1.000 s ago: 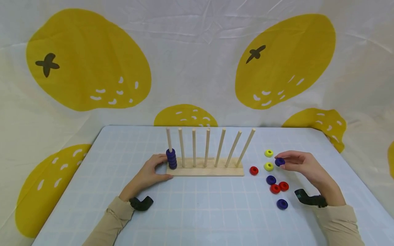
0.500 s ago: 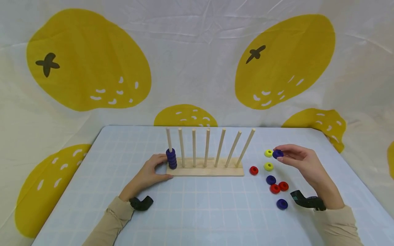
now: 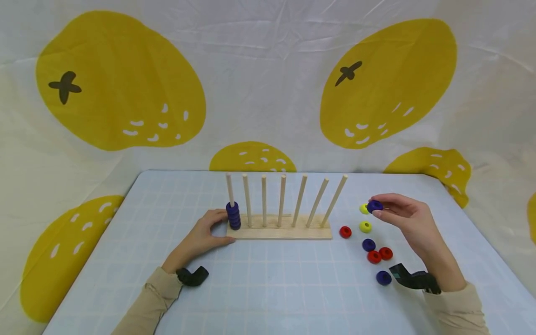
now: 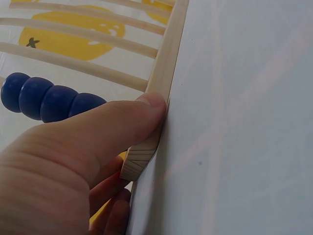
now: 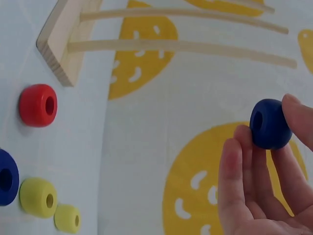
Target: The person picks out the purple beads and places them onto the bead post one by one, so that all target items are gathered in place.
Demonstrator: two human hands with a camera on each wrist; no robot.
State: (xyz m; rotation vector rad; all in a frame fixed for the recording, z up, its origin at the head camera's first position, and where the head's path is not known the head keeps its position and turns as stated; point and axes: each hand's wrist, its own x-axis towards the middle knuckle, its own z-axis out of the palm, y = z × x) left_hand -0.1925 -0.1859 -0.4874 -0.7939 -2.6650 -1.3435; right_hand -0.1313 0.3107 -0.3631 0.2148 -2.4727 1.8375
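A wooden peg board [image 3: 284,233] with several upright pegs stands mid-table. Its leftmost peg carries a stack of blue beads [image 3: 233,216]; the other pegs are bare. My left hand [image 3: 206,234] grips the board's left end, and in the left wrist view the thumb [image 4: 146,110] lies on the base with fingers behind it. Off to the right, my right hand [image 3: 408,218] pinches a blue bead [image 5: 270,124] between thumb and fingers. The bead is held up above the table, its hole facing sideways in the right wrist view, and overlaps a yellow bead [image 3: 364,209] in the head view.
Right of the board lie a red bead [image 3: 345,231], another yellow bead [image 3: 365,226], a blue bead [image 3: 369,244], two touching red beads [image 3: 374,257] and a nearer blue bead [image 3: 383,278]. Behind the table [image 3: 268,288] hangs a fruit-patterned cloth [image 3: 268,93].
My right hand has lifted the pinched blue bead upward and slightly left, now partly covering the far yellow bead. The left hand and the board have stayed in place.
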